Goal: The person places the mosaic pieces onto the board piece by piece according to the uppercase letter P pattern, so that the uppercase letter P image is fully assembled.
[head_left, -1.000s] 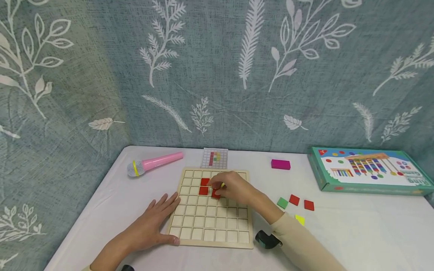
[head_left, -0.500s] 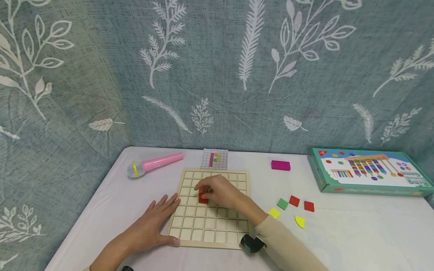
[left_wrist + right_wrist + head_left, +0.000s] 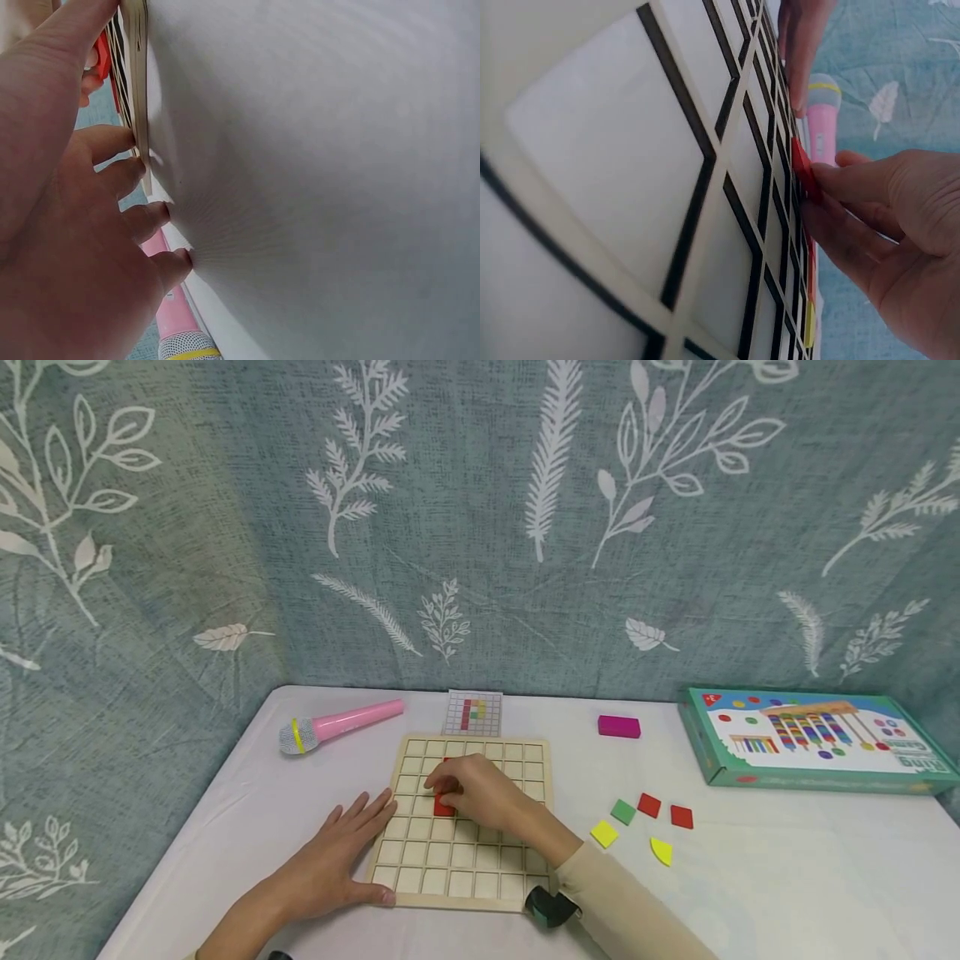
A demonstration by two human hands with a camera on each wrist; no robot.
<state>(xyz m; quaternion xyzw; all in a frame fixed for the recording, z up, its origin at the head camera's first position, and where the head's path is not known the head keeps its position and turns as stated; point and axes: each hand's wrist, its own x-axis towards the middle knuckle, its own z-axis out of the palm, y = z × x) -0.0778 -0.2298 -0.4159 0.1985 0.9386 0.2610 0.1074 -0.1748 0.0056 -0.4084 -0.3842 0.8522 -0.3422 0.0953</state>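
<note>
My right hand (image 3: 480, 793) pinches a red square tile (image 3: 444, 807) between thumb and fingers, low over the wooden grid board (image 3: 450, 903). In the right wrist view the red tile (image 3: 805, 169) stands tilted at the grid. Just behind the fingers peeks another red tile (image 3: 447, 759); the hand covers other cells. A yellow piece (image 3: 810, 324) shows on the board in the right wrist view. My left hand (image 3: 330, 860) lies with spread fingers along the board's left edge, thumb at the near corner. In the left wrist view its fingertips (image 3: 178, 262) touch the cloth and board side.
Right of the board lie a green tile (image 3: 623, 812), two red tiles (image 3: 649, 805), a yellow square (image 3: 603, 834) and a yellow quarter-round (image 3: 662, 851). A pattern card (image 3: 491, 727), pink microphone (image 3: 360, 717), magenta block (image 3: 618, 727) and toy box (image 3: 825, 739) stand farther back.
The right hand has carried the red tile left and nearer, to below the other red tiles. Its forearm has shifted left, uncovering the yellow square. The left hand has stayed put.
</note>
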